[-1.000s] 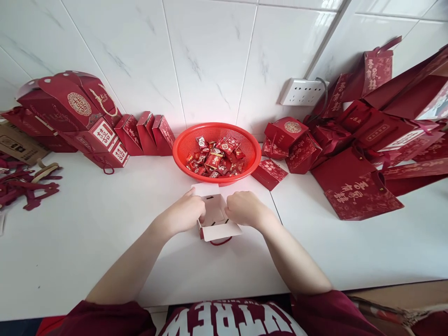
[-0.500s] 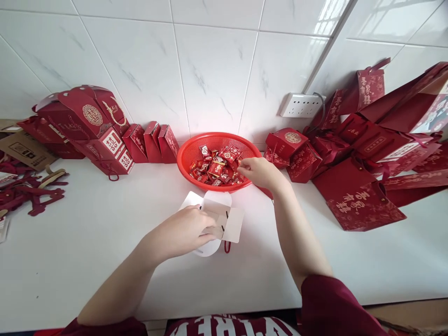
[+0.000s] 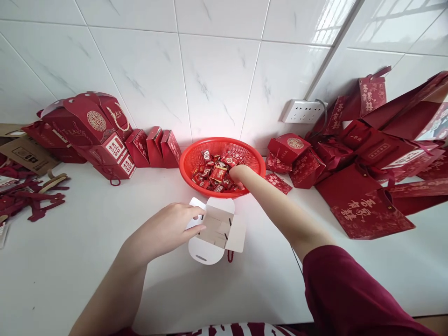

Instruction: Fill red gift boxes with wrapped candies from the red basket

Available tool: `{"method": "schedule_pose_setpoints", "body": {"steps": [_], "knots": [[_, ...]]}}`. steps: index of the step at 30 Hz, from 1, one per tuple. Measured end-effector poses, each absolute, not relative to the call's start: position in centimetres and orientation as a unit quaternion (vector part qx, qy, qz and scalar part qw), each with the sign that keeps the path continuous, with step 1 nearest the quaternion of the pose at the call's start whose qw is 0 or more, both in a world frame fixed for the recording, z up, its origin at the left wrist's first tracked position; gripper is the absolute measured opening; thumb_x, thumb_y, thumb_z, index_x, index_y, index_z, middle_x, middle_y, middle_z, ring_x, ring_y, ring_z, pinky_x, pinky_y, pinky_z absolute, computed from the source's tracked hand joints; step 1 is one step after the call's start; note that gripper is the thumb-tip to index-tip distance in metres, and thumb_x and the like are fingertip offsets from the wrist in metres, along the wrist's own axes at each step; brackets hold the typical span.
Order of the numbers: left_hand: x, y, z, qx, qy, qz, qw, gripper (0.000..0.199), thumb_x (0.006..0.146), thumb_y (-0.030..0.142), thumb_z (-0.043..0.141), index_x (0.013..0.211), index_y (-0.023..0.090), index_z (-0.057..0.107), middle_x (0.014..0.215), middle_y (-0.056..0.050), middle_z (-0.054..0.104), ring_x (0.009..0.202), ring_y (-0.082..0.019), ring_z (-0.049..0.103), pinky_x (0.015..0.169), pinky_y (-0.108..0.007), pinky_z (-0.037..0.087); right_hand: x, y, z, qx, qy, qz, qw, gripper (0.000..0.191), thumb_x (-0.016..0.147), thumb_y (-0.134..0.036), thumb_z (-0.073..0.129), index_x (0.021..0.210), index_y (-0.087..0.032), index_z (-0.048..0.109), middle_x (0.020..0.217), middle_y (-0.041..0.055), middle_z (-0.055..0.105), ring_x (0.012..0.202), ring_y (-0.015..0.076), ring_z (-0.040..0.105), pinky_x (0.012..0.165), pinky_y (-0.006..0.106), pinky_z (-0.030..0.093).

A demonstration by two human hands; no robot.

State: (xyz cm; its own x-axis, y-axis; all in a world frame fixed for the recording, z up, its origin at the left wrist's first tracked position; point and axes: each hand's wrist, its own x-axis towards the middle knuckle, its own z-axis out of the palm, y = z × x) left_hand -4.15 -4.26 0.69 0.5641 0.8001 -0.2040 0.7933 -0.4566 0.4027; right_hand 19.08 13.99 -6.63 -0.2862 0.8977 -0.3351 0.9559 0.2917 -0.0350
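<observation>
The small white-lined box [image 3: 216, 232] sits just below the middle of the frame, flaps spread and mouth up on the bench [image 3: 182, 298], with the left hand [image 3: 166, 229] at its left side, thumb and fingers parted in a loose grip that seems to touch the edge without clamping it. The right hand [image 3: 241, 174] has just moved away from the box into the red basket [image 3: 259, 163] above it, so only the left attends the box; its fingertips are hidden among the wrapped sweets [image 3: 219, 174], and I cannot tell how far open that grip is or whether it holds any.
</observation>
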Motion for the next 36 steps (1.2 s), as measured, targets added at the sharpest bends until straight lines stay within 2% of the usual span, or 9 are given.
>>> {"method": "schedule_pose_setpoints", "body": {"steps": [8,14,19,23,26,28,31,34,36], "knots": [[-4.0,-4.4,0.5,0.854,0.463,0.019,0.237,0.030,0.093,0.041,0.049,0.105,0.023,0.070,0.087,-0.005,0.069,0.081,-0.023,0.065,0.065,-0.027,0.039,19.8,13.7,-6.2,0.622,0.762,-0.074,0.165,0.035,0.096,-0.034,0.062,0.126,-0.016,0.059,0.127,0.0107,0.060,0.108,0.0241,0.063,0.090,0.045,0.055],[-4.0,-4.4,0.4,0.851,0.461,0.030,0.248,0.029,0.092,0.042,0.049,0.100,0.023,0.070,0.084,-0.005,0.069,0.078,-0.023,0.065,0.065,-0.027,0.039,21.4,12.5,-5.7,0.625,0.769,-0.077,0.108,0.031,0.096,-0.035,0.062,0.121,-0.016,0.061,0.120,0.0092,0.063,0.103,0.0218,0.064,0.088,0.043,0.056],[-3.8,-4.6,0.5,0.849,0.462,0.049,0.251,0.030,0.092,0.044,0.050,0.098,0.024,0.071,0.087,-0.004,0.071,0.079,-0.022,0.066,0.066,-0.027,0.042,22.8,10.0,-4.1,0.621,0.777,-0.097,-0.034,0.018,0.096,-0.018,0.055,0.111,-0.014,0.064,0.107,0.0106,0.069,0.096,0.0227,0.066,0.082,0.036,0.054],[-3.0,-4.4,0.5,0.811,0.499,0.139,0.274,0.033,0.094,0.049,0.049,0.099,0.025,0.070,0.096,-0.002,0.073,0.082,-0.021,0.066,0.068,-0.027,0.045,22.8,5.7,-2.2,0.568,0.793,-0.120,-0.185,0.030,0.097,-0.012,0.041,0.122,-0.018,0.056,0.117,0.0079,0.068,0.104,0.0166,0.065,0.086,0.028,0.052],[-2.7,-3.9,0.4,0.758,0.500,0.215,0.359,0.041,0.097,0.054,0.043,0.098,0.021,0.068,0.096,-0.005,0.072,0.088,-0.022,0.066,0.072,-0.028,0.049,22.3,1.7,-1.0,0.360,0.809,-0.247,-0.393,0.017,0.099,-0.023,0.048,0.108,-0.018,0.061,0.109,0.0069,0.069,0.101,0.0166,0.066,0.089,0.032,0.053],[-2.7,-3.6,0.5,0.740,0.446,0.224,0.450,0.041,0.097,0.054,0.045,0.103,0.019,0.065,0.099,-0.008,0.071,0.095,-0.023,0.066,0.077,-0.030,0.051,21.9,-0.5,-0.4,0.226,0.793,-0.307,-0.476,0.012,0.096,-0.028,0.057,0.095,-0.020,0.065,0.096,0.0059,0.071,0.094,0.0184,0.068,0.085,0.036,0.055],[-2.9,-3.1,0.4,0.714,0.338,0.210,0.577,0.048,0.091,0.058,0.056,0.113,0.017,0.061,0.103,-0.011,0.069,0.095,-0.023,0.067,0.078,-0.032,0.053,21.7,-2.6,0.2,0.133,0.775,-0.324,-0.526,0.008,0.094,-0.023,0.062,0.089,-0.023,0.069,0.089,0.0043,0.071,0.088,0.0186,0.068,0.081,0.037,0.057],[-2.8,-3.0,-0.1,0.649,0.289,0.232,0.665,0.052,0.087,0.065,0.059,0.102,0.015,0.063,0.088,-0.009,0.069,0.078,-0.020,0.067,0.068,-0.029,0.054,21.6,-3.2,0.4,0.062,0.773,-0.351,-0.525,0.010,0.094,-0.017,0.062,0.091,-0.024,0.070,0.089,0.0034,0.072,0.089,0.0190,0.069,0.082,0.039,0.058],[-2.6,-3.1,-0.5,0.609,0.284,0.227,0.705,0.048,0.084,0.061,0.067,0.092,0.014,0.065,0.076,-0.006,0.068,0.061,-0.014,0.064,0.055,-0.023,0.051,21.4,-3.1,0.4,0.045,0.783,-0.362,-0.504,0.011,0.094,-0.017,0.062,0.091,-0.024,0.070,0.090,0.0035,0.073,0.095,0.0203,0.069,0.086,0.041,0.057]]}}
